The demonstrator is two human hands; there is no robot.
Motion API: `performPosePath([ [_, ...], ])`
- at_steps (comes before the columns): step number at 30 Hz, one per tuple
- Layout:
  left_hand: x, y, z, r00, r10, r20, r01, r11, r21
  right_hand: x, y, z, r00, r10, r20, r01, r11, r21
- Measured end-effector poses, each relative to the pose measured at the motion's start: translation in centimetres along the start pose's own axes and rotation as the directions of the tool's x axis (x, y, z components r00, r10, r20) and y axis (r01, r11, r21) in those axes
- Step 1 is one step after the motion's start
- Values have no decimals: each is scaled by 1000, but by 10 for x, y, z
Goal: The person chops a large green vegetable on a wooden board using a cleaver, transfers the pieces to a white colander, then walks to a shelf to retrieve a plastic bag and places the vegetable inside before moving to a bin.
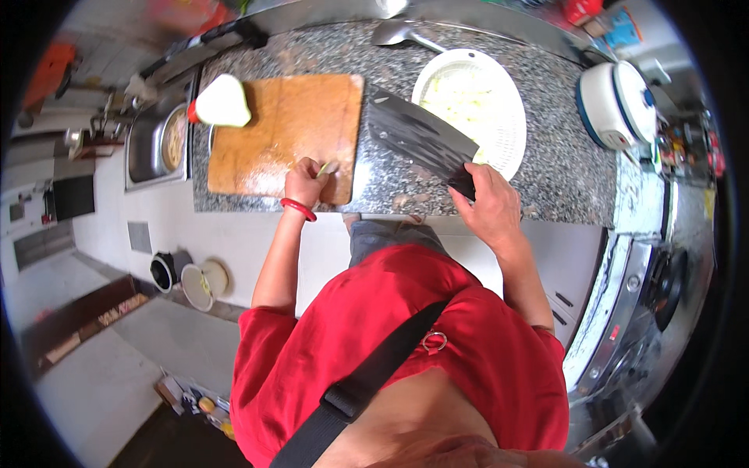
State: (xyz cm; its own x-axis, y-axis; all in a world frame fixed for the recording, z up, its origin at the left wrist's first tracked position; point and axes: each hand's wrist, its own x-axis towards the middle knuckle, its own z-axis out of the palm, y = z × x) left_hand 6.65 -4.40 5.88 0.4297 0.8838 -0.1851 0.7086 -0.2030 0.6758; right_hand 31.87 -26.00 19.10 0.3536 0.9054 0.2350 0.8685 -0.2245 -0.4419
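My right hand (491,204) grips the black handle of a wide dark cleaver (421,136). The blade points up and left, over the counter between the board and the colander, its lower part lapping the colander's rim. At the near edge of a wooden cutting board (289,125), my left hand (306,183) pinches a small pale green vegetable piece (328,168). A larger pale green vegetable (224,101), its kind unclear, lies at the board's far left corner. Shredded pale green vegetable (460,97) lies in a white plastic colander (511,129) on the right.
A metal long-handled utensil (394,33) lies behind the colander on the speckled stone counter (558,160). A white rice cooker (612,105) stands far right. A sink (144,160) with a bowl is at the left, a stove (624,327) at the right. Two bins (204,282) stand on the floor.
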Motion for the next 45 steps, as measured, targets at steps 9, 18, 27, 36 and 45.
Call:
performPosePath([
  [9,47,158,48,918,396,35,-350,847,-400,-21,36,-35,927,317,-198,-355,914,-195],
  [18,44,252,77,640,738,-213,-768,616,-176,-38,58,-60,953,262,-149,-298,895,-332],
  [27,76,243,118,730,657,-187,-672,741,-19,-48,63,-57,946,303,-118,-325,898,-296],
  [36,11,135,42,793,566,-224,-605,775,-183,-48,62,-28,830,553,70,-438,569,696],
  [45,-59,-28,-6,990,32,-134,-68,959,-277,14,-57,84,922,137,362,-289,865,410],
])
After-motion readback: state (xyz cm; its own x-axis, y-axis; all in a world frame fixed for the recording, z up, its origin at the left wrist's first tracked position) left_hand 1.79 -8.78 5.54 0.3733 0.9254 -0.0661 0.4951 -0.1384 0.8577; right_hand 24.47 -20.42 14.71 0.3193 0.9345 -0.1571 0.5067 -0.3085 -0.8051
